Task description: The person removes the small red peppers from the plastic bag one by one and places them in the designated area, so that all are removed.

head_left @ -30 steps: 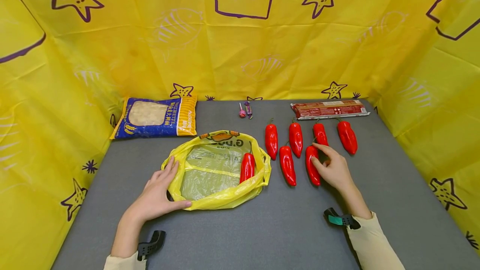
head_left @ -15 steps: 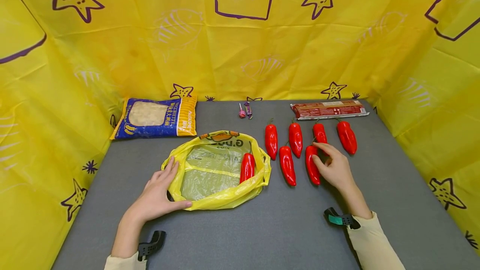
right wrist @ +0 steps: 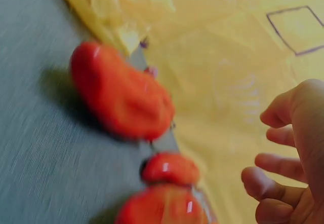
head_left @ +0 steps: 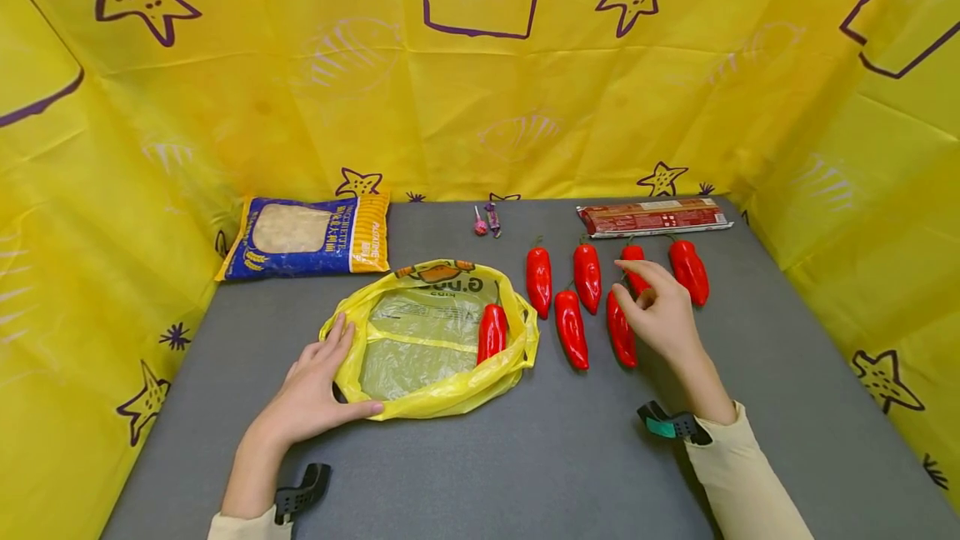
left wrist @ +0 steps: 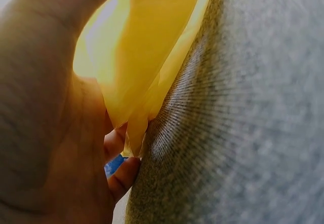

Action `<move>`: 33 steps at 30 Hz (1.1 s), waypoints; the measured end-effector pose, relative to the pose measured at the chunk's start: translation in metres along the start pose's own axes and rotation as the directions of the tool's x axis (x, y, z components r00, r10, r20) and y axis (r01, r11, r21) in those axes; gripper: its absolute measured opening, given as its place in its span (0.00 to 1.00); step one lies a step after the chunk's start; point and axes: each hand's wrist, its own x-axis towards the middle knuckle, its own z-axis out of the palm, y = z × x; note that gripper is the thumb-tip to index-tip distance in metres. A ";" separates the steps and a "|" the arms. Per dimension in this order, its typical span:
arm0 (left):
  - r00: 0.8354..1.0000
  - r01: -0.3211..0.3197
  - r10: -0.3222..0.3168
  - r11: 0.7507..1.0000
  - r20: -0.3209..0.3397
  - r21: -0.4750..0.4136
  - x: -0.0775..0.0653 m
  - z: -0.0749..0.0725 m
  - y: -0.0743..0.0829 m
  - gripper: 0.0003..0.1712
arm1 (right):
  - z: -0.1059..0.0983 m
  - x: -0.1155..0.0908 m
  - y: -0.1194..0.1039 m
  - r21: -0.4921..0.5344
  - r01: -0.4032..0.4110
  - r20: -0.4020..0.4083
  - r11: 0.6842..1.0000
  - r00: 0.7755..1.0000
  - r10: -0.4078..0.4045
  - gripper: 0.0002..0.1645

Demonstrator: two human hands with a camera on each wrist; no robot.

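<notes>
A yellow plastic bag lies mouth up, with one red pepper inside at its right. My left hand rests on the bag's left end, fingers and thumb spread along the rim. In the left wrist view the yellow plastic sits between thumb and fingers. Over the rows of peppers hovers my right hand, thumb and fingers apart with nothing between them. Just under it lies a red pepper, partly covered by the thumb. The right wrist view shows a pepper apart from the bare fingers.
Several more red peppers lie on the grey table right of the bag. Behind them is a long red packet. A lollipop and a wrapped candy lie mid-back, a blue-yellow pasta bag back left. Yellow cloth walls surround the table.
My right hand has come off the front right pepper, moving up and slightly back, fingers empty. That pepper stays on the table. My left hand keeps its place on the bag.
</notes>
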 end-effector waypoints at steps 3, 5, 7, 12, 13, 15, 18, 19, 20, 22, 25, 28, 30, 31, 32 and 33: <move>1.000 0.005 -0.005 1.000 -0.006 0.010 0.000 0.000 0.002 0.78 | 0.010 0.010 -0.013 0.021 0.018 0.034 1.000 0.999 -0.019 0.21; 1.000 0.008 -0.007 1.000 -0.007 0.016 0.000 0.001 0.002 0.78 | 0.018 0.016 -0.022 0.037 0.029 0.073 0.999 0.997 -0.032 0.21; 1.000 0.006 -0.006 1.000 -0.009 0.020 0.000 0.001 0.004 0.78 | 0.026 0.022 -0.033 0.053 0.037 0.116 0.998 0.992 -0.043 0.20; 1.000 -0.002 0.002 0.999 -0.021 0.032 -0.001 0.001 0.006 0.77 | 0.051 0.037 -0.060 0.113 0.037 0.197 0.993 0.979 -0.059 0.18; 1.000 -0.001 0.002 0.999 -0.021 0.035 -0.001 0.001 0.006 0.77 | 0.057 0.040 -0.066 0.124 0.033 0.211 0.992 0.976 -0.059 0.18; 1.000 0.003 -0.003 0.999 -0.019 0.037 -0.001 0.001 0.006 0.77 | 0.067 0.045 -0.078 0.141 0.019 0.245 0.990 0.968 -0.054 0.17; 1.000 0.002 -0.001 0.999 -0.022 0.039 -0.001 0.001 0.006 0.77 | 0.082 0.051 -0.093 0.149 0.004 0.302 0.989 0.952 -0.050 0.15; 1.000 0.000 0.001 0.999 -0.024 0.039 -0.001 0.002 0.006 0.77 | 0.086 0.053 -0.099 0.148 0.002 0.321 0.989 0.946 -0.050 0.15; 1.000 -0.003 0.004 0.999 -0.027 0.039 -0.001 0.002 0.006 0.77 | 0.091 0.055 -0.103 0.148 0.000 0.337 0.989 0.940 -0.051 0.15; 0.999 -0.010 0.012 0.999 -0.033 0.037 -0.001 0.002 0.006 0.77 | 0.098 0.057 -0.113 0.147 0.000 0.362 0.989 0.931 -0.054 0.14; 0.999 -0.009 0.010 0.999 -0.032 0.033 -0.002 0.002 0.005 0.77 | 0.106 0.059 -0.127 0.152 -0.014 0.390 0.988 0.919 -0.047 0.14; 1.000 -0.001 0.002 1.000 -0.025 0.031 -0.001 0.002 0.004 0.77 | 0.113 0.062 -0.138 0.146 -0.039 0.420 0.989 0.907 -0.026 0.13; 1.000 0.008 -0.007 1.000 -0.019 0.031 -0.001 0.002 0.004 0.77 | 0.117 0.065 -0.144 0.121 -0.060 0.445 0.991 0.896 0.000 0.12; 1.000 0.006 -0.006 0.999 -0.019 0.032 -0.001 0.002 0.003 0.77 | 0.119 0.066 -0.147 0.101 -0.067 0.458 0.993 0.889 0.014 0.11; 1.000 0.006 -0.005 0.999 -0.020 0.032 0.000 0.002 0.003 0.77 | 0.120 0.068 -0.150 0.074 -0.074 0.473 0.995 0.881 0.030 0.11; 1.000 0.004 -0.003 0.999 -0.021 0.034 -0.001 0.002 0.003 0.77 | 0.122 0.070 -0.152 0.043 -0.077 0.486 0.996 0.872 0.046 0.11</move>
